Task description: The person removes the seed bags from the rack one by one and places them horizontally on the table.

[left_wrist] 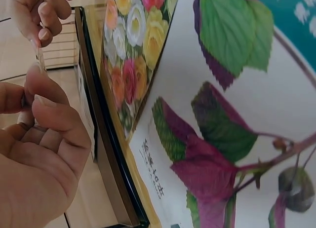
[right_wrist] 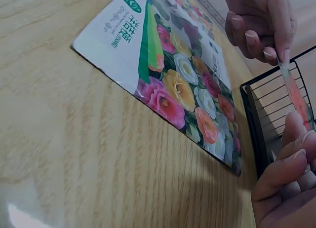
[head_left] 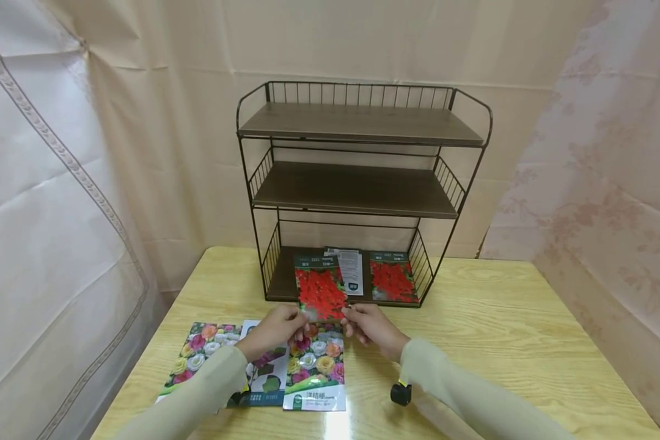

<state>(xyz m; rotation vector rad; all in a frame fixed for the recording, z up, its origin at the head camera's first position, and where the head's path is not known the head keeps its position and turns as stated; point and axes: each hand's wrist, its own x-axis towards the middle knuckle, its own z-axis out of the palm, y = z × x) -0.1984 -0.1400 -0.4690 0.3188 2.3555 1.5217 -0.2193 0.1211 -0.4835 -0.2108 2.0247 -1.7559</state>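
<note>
Together, the left hand [head_left: 275, 330] and right hand [head_left: 370, 327] pinch the lower corners of a red-flower seed packet [head_left: 320, 290], held upright above the rose packet [head_left: 315, 366] on the table [head_left: 500, 342], just before the shelf rack [head_left: 363, 189].

Soft, even indoor light over a glossy worktop [head_left: 500, 330] — no hard shadows anywhere.

A white glare patch sits on the worktop's near edge in the head view, and another shows at the lower left of the right wrist view. The head view bends straight lines toward its edges. Both wrist views are tilted and shot close — the hands [left_wrist: 34, 154] near the lens are soft, while the flower seed packets [right_wrist: 182, 85] read fairly sharp.
</note>
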